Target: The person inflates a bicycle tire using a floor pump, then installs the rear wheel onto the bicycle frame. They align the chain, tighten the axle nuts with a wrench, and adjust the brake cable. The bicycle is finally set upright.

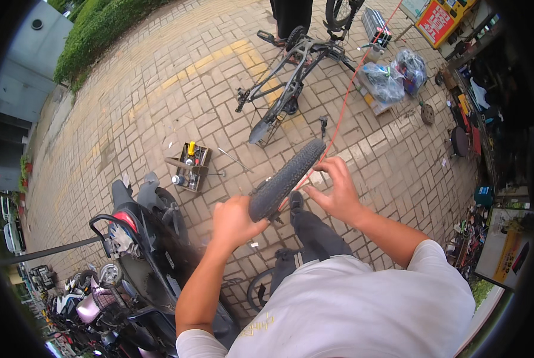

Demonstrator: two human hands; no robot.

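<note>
At 8 o'clock I observe the black scooter (159,250); at 12, the bicycle frame (291,98). The black tire (288,179) is at the centre, the left hand's (234,221) grip clamping its 7 o'clock end. Tool tray (177,163): 9 o'clock. Right hand (341,197), 3 o'clock: grip spread beside the thin red hose (341,113); contact cannot be confirmed.

The bike tire (287,181) is fat and black, with lots of little bumps on it. It stands up on its edge, with the bumpy part facing up. It slants, so one end points to the lower left and the other to the upper right. A long, thin red hose (350,88) comes down from the top right and runs along the tire's right side.
</note>
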